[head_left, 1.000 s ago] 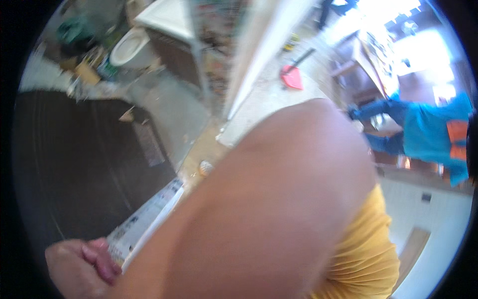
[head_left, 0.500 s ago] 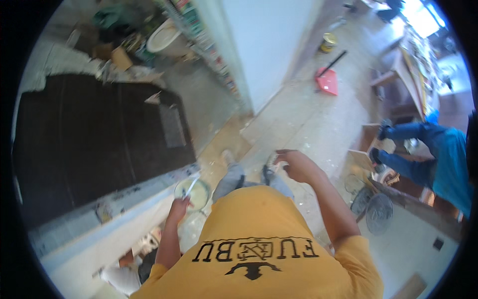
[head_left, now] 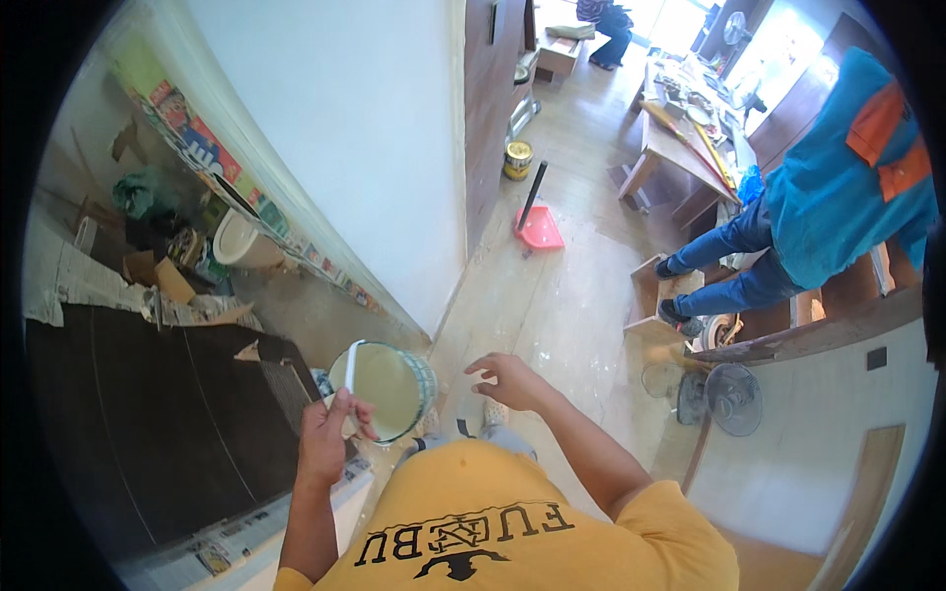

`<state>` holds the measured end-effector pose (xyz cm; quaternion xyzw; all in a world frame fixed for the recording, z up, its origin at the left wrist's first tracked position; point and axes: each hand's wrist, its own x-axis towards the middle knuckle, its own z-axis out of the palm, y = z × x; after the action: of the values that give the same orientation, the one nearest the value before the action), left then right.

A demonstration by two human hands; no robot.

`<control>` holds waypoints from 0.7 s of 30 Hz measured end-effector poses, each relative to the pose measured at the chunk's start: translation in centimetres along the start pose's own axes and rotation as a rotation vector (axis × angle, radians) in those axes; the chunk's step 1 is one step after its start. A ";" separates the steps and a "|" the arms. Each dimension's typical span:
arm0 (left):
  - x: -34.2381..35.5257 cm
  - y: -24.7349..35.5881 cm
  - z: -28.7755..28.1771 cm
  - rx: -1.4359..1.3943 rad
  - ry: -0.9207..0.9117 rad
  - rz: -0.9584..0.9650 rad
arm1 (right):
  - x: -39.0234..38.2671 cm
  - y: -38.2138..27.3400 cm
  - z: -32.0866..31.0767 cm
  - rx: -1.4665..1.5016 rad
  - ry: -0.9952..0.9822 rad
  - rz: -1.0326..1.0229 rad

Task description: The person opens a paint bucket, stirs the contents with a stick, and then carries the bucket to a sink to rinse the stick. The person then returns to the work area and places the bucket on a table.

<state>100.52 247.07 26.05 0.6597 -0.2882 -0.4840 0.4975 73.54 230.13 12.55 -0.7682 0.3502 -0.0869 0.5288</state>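
Observation:
My left hand (head_left: 330,426) is closed around a narrow white strip-like tool (head_left: 352,366), whose exact kind I cannot make out. The tool stands up across the left rim of a round bucket (head_left: 426,379) with pale, creamy liquid (head_left: 394,389) in it. My curled fingers overlap the bucket's near-left rim; whether they also bear the bucket is hidden. To the right of the bucket, my right hand (head_left: 505,380) hangs in the air, empty, its fingers loosely bent and apart.
A dark panel (head_left: 148,414) edged with newspaper lies left. Ahead are a white wall (head_left: 345,128), red dustpan (head_left: 540,229) and yellow can (head_left: 517,161). At right, a person in blue (head_left: 818,167) stands at a wooden box (head_left: 650,295), near a fan (head_left: 734,399) and cluttered table (head_left: 680,148).
The view has shifted, with more of the room ahead showing. The bucket and my left hand look larger and closer. My right hand sits nearer to the bucket.

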 end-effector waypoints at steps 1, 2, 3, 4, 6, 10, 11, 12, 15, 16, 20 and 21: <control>0.1 2.1 0.9 -0.037 -0.055 -0.011 | 0.0 0.8 0.6 0.214 0.043 0.156; 0.1 4.1 1.7 -0.074 -0.133 0.003 | 0.0 1.8 1.6 0.433 0.081 0.311; -0.2 6.0 2.3 -0.108 -0.209 0.016 | 0.1 2.8 2.8 0.656 0.116 0.459; -0.5 7.7 2.8 -0.142 -0.284 0.028 | 0.2 3.8 3.9 0.894 0.092 0.487; -1.0 10.2 3.8 -0.229 -0.399 0.059 | 0.0 5.3 6.3 1.383 0.038 0.509; -2.6 14.5 3.7 -0.266 -0.569 0.068 | 1.0 3.8 10.2 1.811 -0.050 0.093; -2.5 15.0 4.1 -0.237 -0.593 0.091 | 1.0 2.8 10.2 1.884 -0.037 0.008; -2.3 15.4 4.0 -0.166 -0.635 0.095 | 0.9 1.3 10.3 1.956 -0.039 -0.074; -1.8 16.1 3.9 0.006 -0.719 0.063 | -0.1 -0.5 9.8 1.959 0.018 -0.171; -1.9 16.3 3.6 0.040 -0.718 0.036 | 0.1 0.0 10.1 1.972 0.029 -0.172; -0.9 15.3 1.7 -0.026 -0.618 -0.040 | -0.9 -0.5 9.8 1.932 0.074 -0.293; -1.0 14.5 1.0 -0.049 -0.567 -0.029 | -1.1 -0.7 9.5 1.954 0.048 -0.267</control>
<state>100.70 242.63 39.93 0.4899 -0.3944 -0.6631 0.4059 77.86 238.07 9.35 -0.0247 0.0453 -0.4125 0.9095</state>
